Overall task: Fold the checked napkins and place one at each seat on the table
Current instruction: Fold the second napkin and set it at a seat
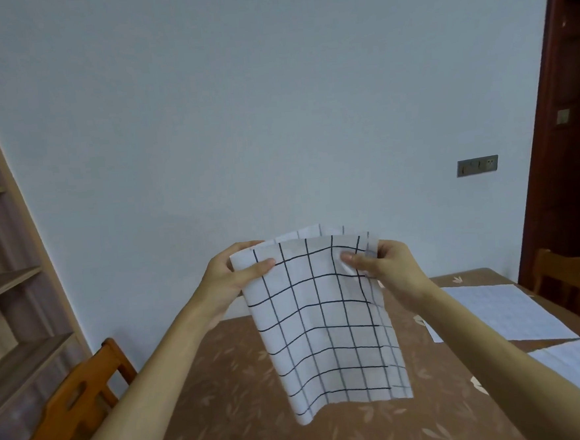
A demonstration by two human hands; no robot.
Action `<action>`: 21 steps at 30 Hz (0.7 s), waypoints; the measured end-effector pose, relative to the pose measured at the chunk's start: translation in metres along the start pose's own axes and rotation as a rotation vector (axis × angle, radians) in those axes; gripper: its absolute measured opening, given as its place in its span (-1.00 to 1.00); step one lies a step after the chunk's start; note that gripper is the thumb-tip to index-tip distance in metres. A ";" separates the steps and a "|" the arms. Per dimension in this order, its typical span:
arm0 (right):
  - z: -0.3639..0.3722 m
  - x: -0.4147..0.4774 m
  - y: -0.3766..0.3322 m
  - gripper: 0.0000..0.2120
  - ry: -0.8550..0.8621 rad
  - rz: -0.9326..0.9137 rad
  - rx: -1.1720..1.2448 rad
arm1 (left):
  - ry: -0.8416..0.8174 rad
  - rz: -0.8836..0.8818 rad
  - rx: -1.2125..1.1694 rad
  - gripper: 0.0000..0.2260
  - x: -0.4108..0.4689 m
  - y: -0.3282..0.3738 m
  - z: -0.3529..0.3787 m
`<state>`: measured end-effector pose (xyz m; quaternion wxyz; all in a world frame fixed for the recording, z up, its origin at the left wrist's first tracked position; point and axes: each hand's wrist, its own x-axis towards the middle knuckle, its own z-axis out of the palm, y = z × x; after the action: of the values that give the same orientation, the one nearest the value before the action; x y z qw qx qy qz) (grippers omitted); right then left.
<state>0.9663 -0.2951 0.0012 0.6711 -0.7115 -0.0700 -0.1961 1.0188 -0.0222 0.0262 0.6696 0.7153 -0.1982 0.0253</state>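
Head view: your left hand (235,270) and right hand (379,265) pinch the checked napkin (327,327) by its top corners, above the table (225,396). Uneven edges could skew your fold.

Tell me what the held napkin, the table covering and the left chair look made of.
checked napkin: thin cloth, it seems, matte; it drapes and ripples.
table covering: cloth or vinyl, cannot tell; brown leaf print, lies flat.
chair: wood, orange-brown, likely varnished; slight shine.
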 end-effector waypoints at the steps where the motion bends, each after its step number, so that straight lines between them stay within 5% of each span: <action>1: -0.001 0.001 0.001 -0.75 0.001 -0.004 0.009 | -0.040 -0.012 0.018 -0.65 -0.001 -0.003 -0.002; 11: -0.011 0.000 -0.003 -0.89 -0.030 0.010 -0.060 | 0.134 0.107 0.102 -0.65 -0.002 -0.003 -0.004; 16: -0.008 -0.002 -0.007 -0.51 -0.051 -0.051 -0.121 | 0.125 0.109 0.096 -0.60 -0.002 0.000 -0.004; 21: -0.010 -0.003 -0.010 -0.44 -0.001 -0.085 -0.165 | 0.115 0.114 0.060 -0.68 -0.002 0.001 -0.007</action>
<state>0.9581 -0.3031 0.0101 0.6012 -0.7608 -0.0840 -0.2293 1.0180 -0.0148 0.0268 0.6556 0.7200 -0.1989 0.1103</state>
